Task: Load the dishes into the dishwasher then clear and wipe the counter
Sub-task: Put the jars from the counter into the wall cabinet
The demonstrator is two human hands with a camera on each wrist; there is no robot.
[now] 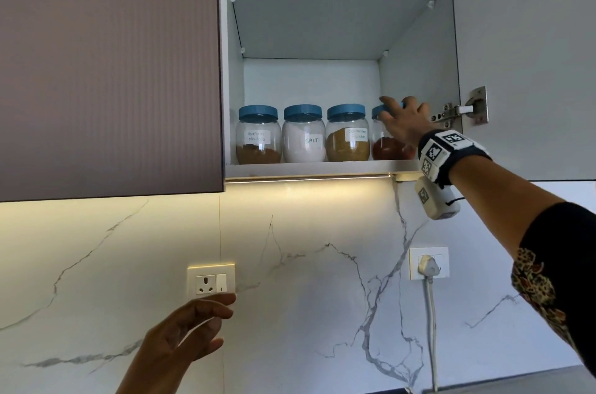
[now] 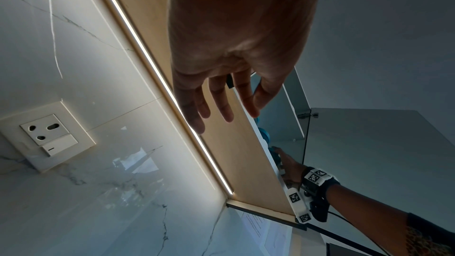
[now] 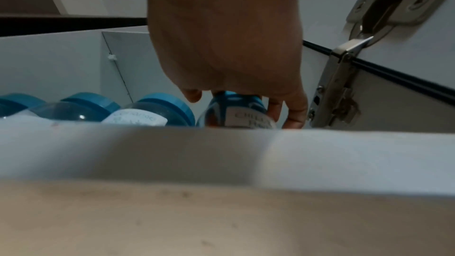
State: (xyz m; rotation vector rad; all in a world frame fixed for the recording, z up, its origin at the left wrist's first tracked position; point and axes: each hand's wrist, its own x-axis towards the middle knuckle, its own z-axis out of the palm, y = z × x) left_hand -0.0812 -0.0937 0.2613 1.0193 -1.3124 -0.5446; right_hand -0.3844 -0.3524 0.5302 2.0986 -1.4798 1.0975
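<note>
Right hand [image 1: 403, 123] reached into the open wall cabinet [image 1: 419, 77], fingers curled over the blue lid of the chilli powder jar [image 3: 236, 112], rightmost of four on the bottom shelf, touching the coriander powder jar [image 1: 347, 134]. Left hand [image 1: 190, 329] hung below, fingers loosely apart, holding nothing. Risk: jar sat close to the shelf edge; a careless release could tip it off or knock its neighbour.

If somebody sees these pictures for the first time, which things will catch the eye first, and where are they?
A row of four blue-lidded spice jars stands on the bottom shelf of the open wall cabinet; the right hand grips the rightmost one, the chilli powder jar, at its lid. The left hand hangs open below, near the wall socket on the marble backsplash.
</note>
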